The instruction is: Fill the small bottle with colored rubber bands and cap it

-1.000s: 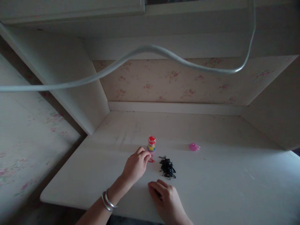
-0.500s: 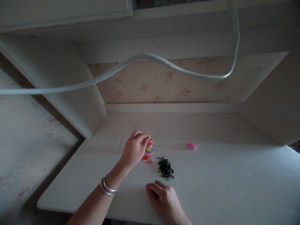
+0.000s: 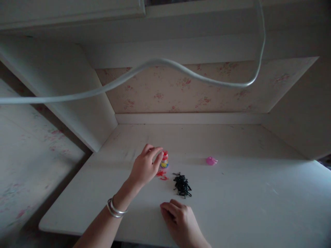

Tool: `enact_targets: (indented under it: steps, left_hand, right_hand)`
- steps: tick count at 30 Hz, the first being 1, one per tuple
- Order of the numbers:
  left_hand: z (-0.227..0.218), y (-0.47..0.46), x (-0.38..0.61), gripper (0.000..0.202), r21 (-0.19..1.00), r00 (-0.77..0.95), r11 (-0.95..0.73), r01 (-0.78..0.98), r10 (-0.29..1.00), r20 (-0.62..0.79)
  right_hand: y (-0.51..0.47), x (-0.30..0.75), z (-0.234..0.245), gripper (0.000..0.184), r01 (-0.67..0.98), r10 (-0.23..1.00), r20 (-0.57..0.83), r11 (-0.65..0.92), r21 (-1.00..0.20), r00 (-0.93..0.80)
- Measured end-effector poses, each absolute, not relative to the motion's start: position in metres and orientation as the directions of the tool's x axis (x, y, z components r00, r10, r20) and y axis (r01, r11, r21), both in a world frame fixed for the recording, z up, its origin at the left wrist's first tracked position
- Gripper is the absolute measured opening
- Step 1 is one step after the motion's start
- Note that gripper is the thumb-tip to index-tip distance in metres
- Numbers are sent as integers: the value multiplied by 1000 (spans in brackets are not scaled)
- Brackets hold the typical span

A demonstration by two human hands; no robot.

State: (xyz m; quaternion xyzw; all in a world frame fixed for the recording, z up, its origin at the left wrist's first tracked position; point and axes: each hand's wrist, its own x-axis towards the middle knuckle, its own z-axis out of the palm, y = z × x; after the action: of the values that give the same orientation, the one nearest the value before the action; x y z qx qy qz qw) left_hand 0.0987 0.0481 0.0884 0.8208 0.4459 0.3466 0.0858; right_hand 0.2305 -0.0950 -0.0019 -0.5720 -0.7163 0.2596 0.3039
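Jar (image 3: 164,163) stands upright just beside the left hand (image 3: 145,167).

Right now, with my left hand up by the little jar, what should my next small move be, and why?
Probably lower the left hand to the loose red pieces: they lie just in front of the jar, whose top shows red too. I can't tell whether your fingertips hold anything.

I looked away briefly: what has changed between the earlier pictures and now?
The left hand moved from the red pieces, away from the person, to the mouth of the small jar; whether it let anything go is unclear. The right hand stayed loosely curled near the black pile; the pink object stayed put.
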Motion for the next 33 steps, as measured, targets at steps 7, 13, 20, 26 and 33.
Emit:
enact_targets:
  steps: [7, 13, 20, 26, 33]
  left_hand:
    - [80, 41, 104, 31, 272, 442, -573, 773, 794, 417]
    - [82, 42, 107, 27, 261, 439, -557, 788, 807, 396]
    - [87, 48, 109, 25, 191, 452, -537, 822, 819, 354]
    - [93, 51, 113, 25, 148, 469, -520, 841, 838, 278]
    - [100, 49, 110, 25, 185, 470, -525, 831, 840, 270]
  right_hand:
    - [-94, 230, -1, 27, 687, 979, 127, 203, -698, -160]
    - [-94, 230, -3, 27, 700, 976, 137, 216, -680, -168]
    - [-95, 228, 0, 28, 706, 978, 124, 208, -678, -169]
    - [-94, 228, -2, 28, 705, 977, 145, 213, -676, -157]
    - [-95, 229, -7, 26, 701, 977, 146, 212, -681, -154]
